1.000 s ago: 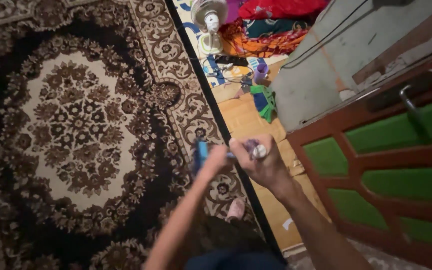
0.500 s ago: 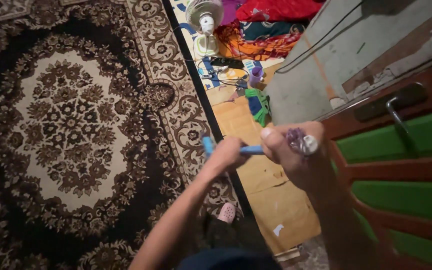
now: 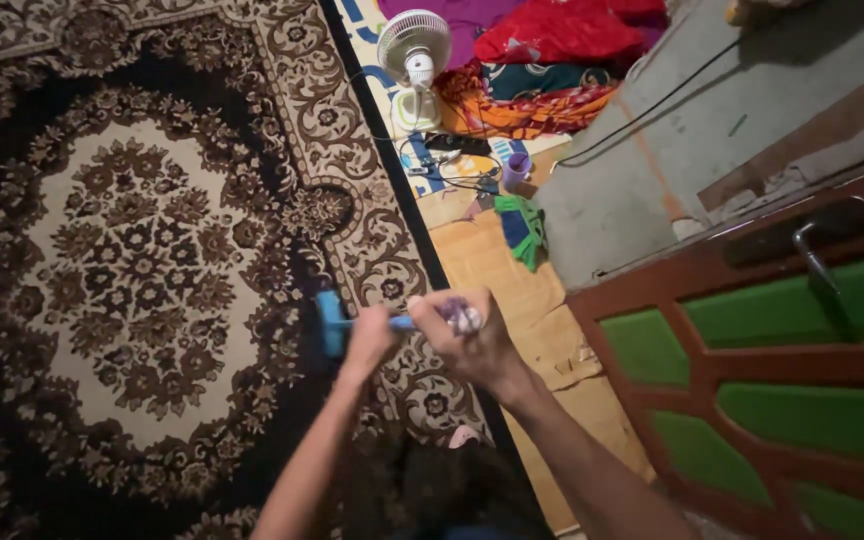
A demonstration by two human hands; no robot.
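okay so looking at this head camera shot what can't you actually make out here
- Head view: the blue tool, its shaft hidden inside the left hand.
- Head view: the purple-and-white thing in the right hand, blurred and mostly covered by fingers.
- Head view: the small items by the white fan, too small to tell.
- Head view: the door, cut off by the right edge.

— What moved since half a second ago?
— Both hands slid left in the frame: the right hand (image 3: pixel 472 345) left the door's edge for the carpet border (image 3: pixel 392 290).
— And the blue tool (image 3: pixel 332 322)?
— Its head now sits lower left, over the dark carpet, with the left hand (image 3: pixel 370 335) just beside it.
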